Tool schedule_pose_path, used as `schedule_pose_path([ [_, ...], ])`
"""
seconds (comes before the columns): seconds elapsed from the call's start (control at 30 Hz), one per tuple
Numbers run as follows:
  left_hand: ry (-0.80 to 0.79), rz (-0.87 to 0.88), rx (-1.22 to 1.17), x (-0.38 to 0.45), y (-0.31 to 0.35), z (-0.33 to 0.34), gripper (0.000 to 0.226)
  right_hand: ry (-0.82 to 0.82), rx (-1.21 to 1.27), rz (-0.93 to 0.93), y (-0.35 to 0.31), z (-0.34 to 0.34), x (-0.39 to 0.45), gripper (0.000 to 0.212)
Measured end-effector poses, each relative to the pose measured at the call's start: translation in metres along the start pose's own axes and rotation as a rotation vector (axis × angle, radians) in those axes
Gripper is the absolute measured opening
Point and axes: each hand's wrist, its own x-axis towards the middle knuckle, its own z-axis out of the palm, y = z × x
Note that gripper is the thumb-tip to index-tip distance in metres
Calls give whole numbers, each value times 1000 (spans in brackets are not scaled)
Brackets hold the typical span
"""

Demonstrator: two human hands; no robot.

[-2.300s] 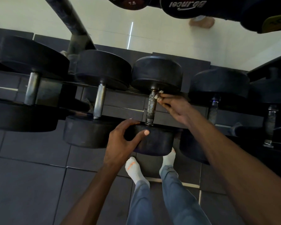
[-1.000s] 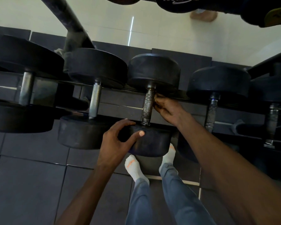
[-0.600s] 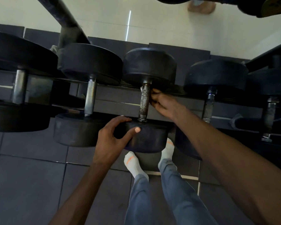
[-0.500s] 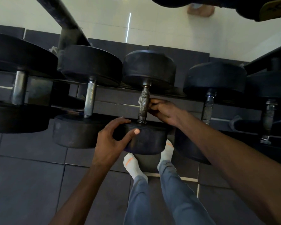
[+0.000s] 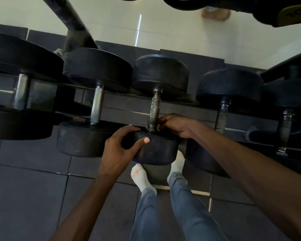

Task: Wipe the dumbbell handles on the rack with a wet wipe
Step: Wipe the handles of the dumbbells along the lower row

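Knurled steel, dull and mottled: the handle (image 5: 154, 108) of the centre dumbbell (image 5: 161, 73) on the rack (image 5: 129, 103), running from its far black rubber head at 12 o'clock to its near head (image 5: 156, 150) at 6 o'clock.

Change since the earlier frames: the right hand (image 5: 176, 125) has slid down the handle from the far end, just under the far head, to the near end, where the bar meets the near head. Most of the knurled length above it now shows bare. The left hand (image 5: 120, 146) has kept its place on the near head throughout. The view has tipped slightly, so less of the upper tier shows.

Right hand: fingers curled in against the base of the handle from the 3 o'clock side, gripping it. The wet wipe cannot be made out here; it showed as a pale scrap at the fingertips in the earliest frame only.

Left hand: grasping the near head from the 9 o'clock side, thumb across its rim, fingers bent over its top edge.

Neighbours: two larger dumbbells at 9 o'clock, one with a smooth bright handle (image 5: 97, 105); two more at 3 o'clock with darker handles (image 5: 222, 112).

Writing: a yellow label (image 5: 293, 16) on an upper-tier weight at 1 o'clock, reading what looks like "10", upside down. White lettering on the black weight beside it is cut off and unreadable now; earlier it was fuller, though mirrored.

Floor: dark tiles (image 5: 24, 197), white socks (image 5: 140, 176) with orange marks, grey-blue trousers.
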Motion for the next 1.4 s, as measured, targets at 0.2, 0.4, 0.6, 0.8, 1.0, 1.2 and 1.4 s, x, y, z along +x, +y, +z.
schedule_pose_path([
  [0.2, -7, -12, 11, 1, 0, -1, 50, -6, -161, 25, -8, 2, -3, 31],
  [0.4, -10, -9, 19, 0, 0, -2, 51, 63, -133, 5, -3, -16, -17, 20],
  [0.6, -11, -3, 30, 3, 0, -1, 47, 71, -217, 15, -10, 10, -2, 27],
  [0.8, -1, -17, 6, 1, -2, 0, 49, -11, 36, 22, 9, -17, -12, 24],
  [1.0, -13, -8, 14, 0, 1, 0, 47, -53, -84, 41, -7, -1, -8, 32],
  [1.2, 4, -13, 7, 0, 2, 0, 49, -42, -5, -141, -13, -16, -53, 22],
  [1.4, 1, 0, 6, -1, 5, -1, 47, 179, -1208, -532, -74, 30, -39, 17],
])
